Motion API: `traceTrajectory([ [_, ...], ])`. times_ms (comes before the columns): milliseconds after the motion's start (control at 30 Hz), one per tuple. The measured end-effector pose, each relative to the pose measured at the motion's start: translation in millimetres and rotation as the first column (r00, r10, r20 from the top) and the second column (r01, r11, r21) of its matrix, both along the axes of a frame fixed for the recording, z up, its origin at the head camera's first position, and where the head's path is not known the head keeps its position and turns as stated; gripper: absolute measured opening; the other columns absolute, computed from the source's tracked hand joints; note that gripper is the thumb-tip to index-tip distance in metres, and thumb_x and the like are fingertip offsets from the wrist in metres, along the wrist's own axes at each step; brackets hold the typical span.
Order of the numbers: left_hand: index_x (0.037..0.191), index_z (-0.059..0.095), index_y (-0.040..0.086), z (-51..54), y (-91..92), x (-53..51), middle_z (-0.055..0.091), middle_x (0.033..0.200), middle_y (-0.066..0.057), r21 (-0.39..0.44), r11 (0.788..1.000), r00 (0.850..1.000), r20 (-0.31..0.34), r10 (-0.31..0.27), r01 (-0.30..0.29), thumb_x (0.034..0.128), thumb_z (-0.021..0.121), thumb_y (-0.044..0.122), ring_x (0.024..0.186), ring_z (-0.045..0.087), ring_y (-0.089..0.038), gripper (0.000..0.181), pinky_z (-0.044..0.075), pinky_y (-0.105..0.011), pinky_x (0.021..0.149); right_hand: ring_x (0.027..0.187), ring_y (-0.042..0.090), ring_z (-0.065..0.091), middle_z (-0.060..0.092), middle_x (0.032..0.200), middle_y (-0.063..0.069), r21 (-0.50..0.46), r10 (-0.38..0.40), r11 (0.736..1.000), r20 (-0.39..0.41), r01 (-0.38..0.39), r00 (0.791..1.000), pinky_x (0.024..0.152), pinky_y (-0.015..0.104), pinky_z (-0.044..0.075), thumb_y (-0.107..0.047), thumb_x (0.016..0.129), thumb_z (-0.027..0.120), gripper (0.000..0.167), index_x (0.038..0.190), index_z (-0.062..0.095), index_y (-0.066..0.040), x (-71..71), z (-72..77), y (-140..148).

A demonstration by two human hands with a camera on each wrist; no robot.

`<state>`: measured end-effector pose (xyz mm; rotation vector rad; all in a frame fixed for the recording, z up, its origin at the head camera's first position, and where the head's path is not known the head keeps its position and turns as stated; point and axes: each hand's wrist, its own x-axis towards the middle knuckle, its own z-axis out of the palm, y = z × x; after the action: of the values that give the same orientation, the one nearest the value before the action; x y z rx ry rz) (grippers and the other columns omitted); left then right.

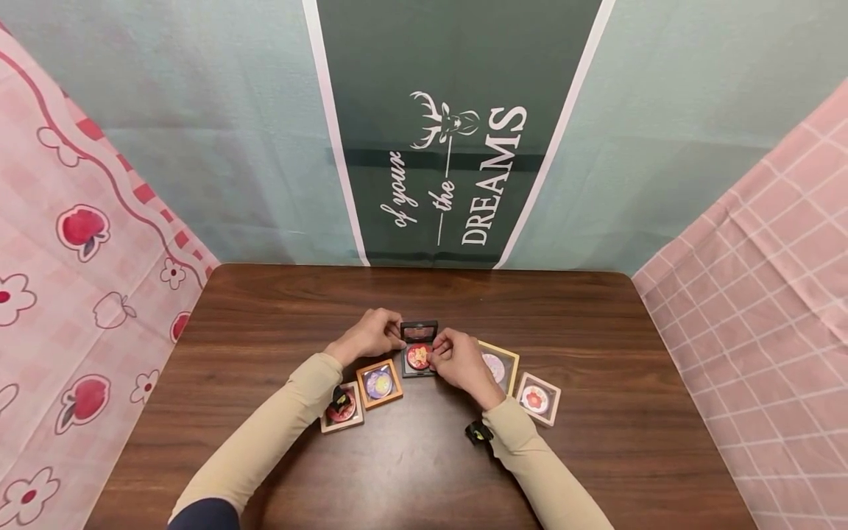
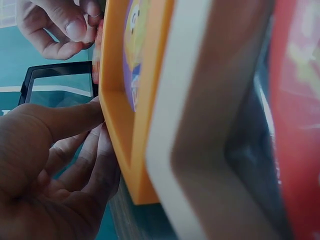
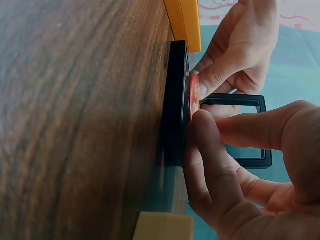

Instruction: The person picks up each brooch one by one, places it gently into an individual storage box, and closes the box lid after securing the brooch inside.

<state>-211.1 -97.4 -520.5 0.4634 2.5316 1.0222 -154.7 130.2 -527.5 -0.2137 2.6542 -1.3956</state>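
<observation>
A small black display case [image 1: 419, 373] stands open on the table, its framed lid [image 1: 419, 324] upright at the back. Inside the base lies a round red badge [image 1: 417, 356], seen edge-on as a thin red disc [image 3: 194, 95] in the right wrist view. My right hand [image 1: 461, 361] pinches the badge's right edge between thumb and fingertips. My left hand [image 1: 373, 335] holds the case's left side near the lid, its thumb close to the badge. In the left wrist view an orange frame [image 2: 112, 100] hides part of the case and the left fingertips.
Left of the case lie an orange frame [image 1: 384, 402] and a light wooden frame [image 1: 342, 428], each holding a round badge. To the right are a larger yellow-edged frame [image 1: 498, 347], partly behind my right hand, and a pale frame [image 1: 539, 420]. Curtains surround the wooden table [image 1: 583, 316].
</observation>
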Motion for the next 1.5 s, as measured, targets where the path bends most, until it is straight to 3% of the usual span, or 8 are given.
traceTrajectory([
  [233, 0.083, 0.064, 0.013, 4.1, -0.2, -4.3, 0.067, 0.081, 0.001, -0.009, 1.000, 1.000, -0.025, 0.005, -0.005, 0.0919, 0.085, 0.011, 0.073, 0.059, -0.010, 0.023, 0.048, -0.028, 0.072, 0.068, 0.008, 0.070, 0.074, 0.081, 0.002, 0.018, 0.001, 1.000, -0.033, -0.001, 0.999, 0.065, 0.025, 0.056, -0.005, 0.088, 0.083, 0.015, 0.094, 0.070, -0.003, -3.1, 5.7, 0.7],
  [400, 0.085, 0.062, 0.012, 4.0, 1.8, -3.4, 0.059, 0.077, 0.000, -0.038, 0.999, 0.998, -0.054, -0.041, 0.039, 0.0947, 0.081, 0.010, 0.070, 0.051, -0.012, 0.022, 0.045, -0.030, 0.071, 0.071, 0.009, 0.064, 0.069, 0.084, 0.006, 0.125, 0.012, 0.992, -0.064, -0.004, 0.998, 0.067, 0.029, 0.055, -0.010, 0.084, 0.090, 0.029, 0.101, 0.068, -0.002, 0.6, 9.8, -0.3],
  [667, 0.098, 0.067, 0.010, 9.2, 0.1, 6.7, 0.061, 0.081, -0.002, -0.084, 0.991, 0.990, -0.084, -0.109, 0.102, 0.0971, 0.078, 0.009, 0.071, 0.052, -0.013, 0.011, 0.045, -0.031, 0.070, 0.078, 0.018, 0.054, 0.058, 0.092, 0.009, 0.245, 0.065, 0.967, 0.018, -0.068, 0.998, 0.068, 0.033, 0.049, -0.029, 0.076, 0.100, 0.059, 0.110, 0.061, -0.001, 6.6, 5.4, -10.4],
  [767, 0.109, 0.070, 0.009, 10.4, -2.2, 12.3, 0.065, 0.089, -0.002, -0.066, 0.990, 0.989, -0.079, -0.129, 0.123, 0.0972, 0.079, 0.013, 0.076, 0.057, -0.012, 0.015, 0.048, -0.030, 0.071, 0.082, 0.021, 0.055, 0.058, 0.095, 0.010, 0.258, 0.061, 0.964, 0.035, -0.068, 0.997, 0.073, 0.036, 0.051, -0.030, 0.072, 0.102, 0.065, 0.112, 0.062, 0.000, 9.3, 4.4, -11.6],
  [933, 0.125, 0.069, 0.011, 10.8, -5.8, 20.9, 0.071, 0.103, -0.004, 0.019, 0.989, 0.982, -0.117, -0.145, 0.148, 0.0981, 0.080, 0.025, 0.082, 0.062, -0.014, 0.032, 0.053, -0.031, 0.074, 0.080, 0.019, 0.054, 0.057, 0.093, 0.009, 0.267, 0.062, 0.961, 0.068, -0.078, 0.996, 0.069, 0.032, 0.049, -0.027, 0.071, 0.103, 0.065, 0.114, 0.064, 0.003, 14.7, 2.1, -9.3],
  [1167, 0.128, 0.070, 0.016, 16.0, -3.4, 23.8, 0.075, 0.122, -0.005, 0.155, 0.977, 0.979, -0.167, -0.119, 0.146, 0.1095, 0.062, 0.037, 0.109, 0.072, -0.017, 0.029, 0.059, -0.041, 0.096, 0.073, 0.013, 0.053, 0.057, 0.090, 0.008, 0.260, 0.086, 0.962, 0.002, -0.083, 0.996, 0.063, 0.027, 0.046, -0.020, 0.073, 0.100, 0.060, 0.115, 0.067, 0.005, 17.7, 1.0, -5.1],
  [1267, 0.127, 0.071, 0.013, 17.3, -3.1, 23.0, 0.076, 0.119, -0.010, 0.182, 0.974, 0.982, -0.151, -0.110, 0.137, 0.1132, 0.055, 0.033, 0.107, 0.072, -0.022, 0.029, 0.058, -0.042, 0.097, 0.071, 0.013, 0.053, 0.057, 0.089, 0.008, 0.251, 0.087, 0.964, 0.005, -0.085, 0.996, 0.063, 0.027, 0.046, -0.020, 0.074, 0.100, 0.059, 0.115, 0.066, 0.005, 16.7, 1.9, -5.0],
  [1500, 0.123, 0.075, 0.008, 19.4, -3.4, 18.4, 0.077, 0.113, -0.011, 0.165, 0.975, 0.978, -0.172, -0.118, 0.147, 0.1136, 0.055, 0.029, 0.090, 0.066, -0.016, 0.031, 0.054, -0.034, 0.086, 0.072, 0.013, 0.053, 0.056, 0.089, 0.007, 0.259, 0.088, 0.962, 0.005, -0.086, 0.996, 0.063, 0.027, 0.045, -0.021, 0.076, 0.099, 0.059, 0.118, 0.067, 0.005, 12.5, 4.5, -5.6],
])
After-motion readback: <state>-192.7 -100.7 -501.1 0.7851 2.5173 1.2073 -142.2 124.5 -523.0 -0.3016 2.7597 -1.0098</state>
